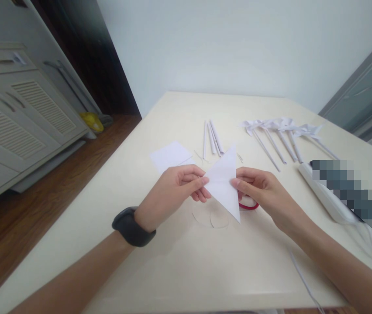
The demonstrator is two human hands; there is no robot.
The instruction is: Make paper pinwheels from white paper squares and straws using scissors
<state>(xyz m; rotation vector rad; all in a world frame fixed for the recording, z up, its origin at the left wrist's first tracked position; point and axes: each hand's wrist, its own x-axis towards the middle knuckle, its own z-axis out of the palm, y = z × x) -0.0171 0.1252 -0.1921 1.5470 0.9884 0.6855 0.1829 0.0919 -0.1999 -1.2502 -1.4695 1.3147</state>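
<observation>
A white sheet of paper (223, 181), folded into a triangle, is held up between both hands above the table. My left hand (186, 181) pinches its left corner, thumb on top; a dark band is on that wrist. My right hand (254, 185) pinches the long right edge near its middle. Below the right hand, a red loop (249, 206), perhaps a scissor handle, shows partly; the rest is hidden. Thin wire (212, 226) curls on the table beneath the paper. Behind my left hand lie flat white paper squares (173, 156).
Several rolled paper sticks (212, 137) lie beyond the paper. Paper pinwheels on sticks (282, 126) rest at the back right. A white device (326, 196), partly blurred out, stands at right with a cable (304, 279) near the front. The table (160, 270) meets a wall behind.
</observation>
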